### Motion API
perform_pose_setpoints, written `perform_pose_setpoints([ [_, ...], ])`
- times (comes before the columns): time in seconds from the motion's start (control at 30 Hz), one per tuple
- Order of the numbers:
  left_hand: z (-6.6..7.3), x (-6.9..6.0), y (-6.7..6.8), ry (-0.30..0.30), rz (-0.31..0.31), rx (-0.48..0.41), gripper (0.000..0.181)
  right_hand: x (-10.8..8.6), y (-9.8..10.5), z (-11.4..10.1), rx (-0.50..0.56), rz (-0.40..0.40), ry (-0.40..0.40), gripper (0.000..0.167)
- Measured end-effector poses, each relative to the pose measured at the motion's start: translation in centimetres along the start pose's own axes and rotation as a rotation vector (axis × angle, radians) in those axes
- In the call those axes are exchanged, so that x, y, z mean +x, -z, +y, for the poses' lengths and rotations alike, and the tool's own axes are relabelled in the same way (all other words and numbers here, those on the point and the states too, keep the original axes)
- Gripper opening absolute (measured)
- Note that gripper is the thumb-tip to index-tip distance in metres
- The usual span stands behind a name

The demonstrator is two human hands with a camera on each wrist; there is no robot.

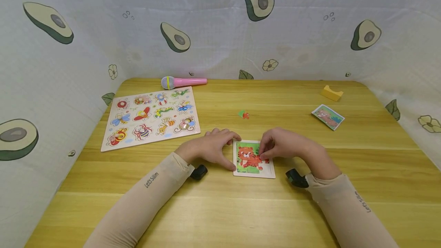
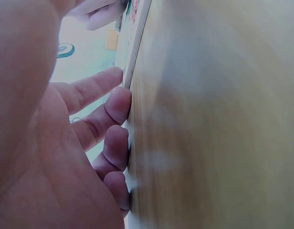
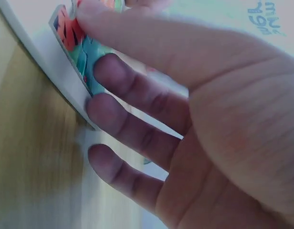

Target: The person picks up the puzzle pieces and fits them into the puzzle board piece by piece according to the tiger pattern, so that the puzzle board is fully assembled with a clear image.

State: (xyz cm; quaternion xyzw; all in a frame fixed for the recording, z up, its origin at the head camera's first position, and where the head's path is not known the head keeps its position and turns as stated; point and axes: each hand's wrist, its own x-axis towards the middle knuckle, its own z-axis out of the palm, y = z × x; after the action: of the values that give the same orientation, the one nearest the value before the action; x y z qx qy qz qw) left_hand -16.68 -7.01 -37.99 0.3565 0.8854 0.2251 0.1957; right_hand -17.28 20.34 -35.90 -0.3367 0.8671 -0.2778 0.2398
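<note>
A small jigsaw board (image 1: 272,173) with a pale border lies flat before me, showing an orange tiger (image 1: 246,154) on green. My left hand (image 1: 216,148) is spread along its left side, index fingertip at the top left corner and thumb at the bottom left one. In the left wrist view its fingers (image 2: 117,105) rest by the board's edge. My right hand (image 1: 286,144) is over the right side of the picture, its thumb and index finger pinching an orange striped puzzle piece (image 3: 68,28). The fingers partly cover that piece. Bare border shows at the picture's lower right.
A loose green-and-red puzzle piece (image 1: 244,115) lies beyond the board. An insect peg puzzle (image 1: 155,112) and a pink toy microphone (image 1: 187,82) are at the left. To the right are a picture card (image 1: 328,117) and a yellow block (image 1: 332,93).
</note>
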Motion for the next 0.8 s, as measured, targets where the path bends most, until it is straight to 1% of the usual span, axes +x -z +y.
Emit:
perform_pose_setpoints([
  [0.2, 0.1, 0.0, 0.1, 0.005, -0.005, 0.000, 0.084, -0.2, 0.1, 0.0, 0.005, -0.007, 0.004, 0.007],
  [0.5, 0.0, 0.0, 0.0, 0.003, -0.005, 0.001, 0.084, -0.1, 0.0, -0.2, 0.003, 0.003, -0.060, 0.008],
  [0.7, 0.0, 0.0, 0.0, 0.006, -0.004, -0.003, 0.083, 0.1, -0.1, -0.9, -0.045, 0.007, -0.127, 0.009],
  [0.8, 0.0, 0.0, 0.0, 0.006, -0.003, -0.003, 0.083, 0.0, 0.0, -1.0, -0.048, 0.015, -0.116, 0.008],
])
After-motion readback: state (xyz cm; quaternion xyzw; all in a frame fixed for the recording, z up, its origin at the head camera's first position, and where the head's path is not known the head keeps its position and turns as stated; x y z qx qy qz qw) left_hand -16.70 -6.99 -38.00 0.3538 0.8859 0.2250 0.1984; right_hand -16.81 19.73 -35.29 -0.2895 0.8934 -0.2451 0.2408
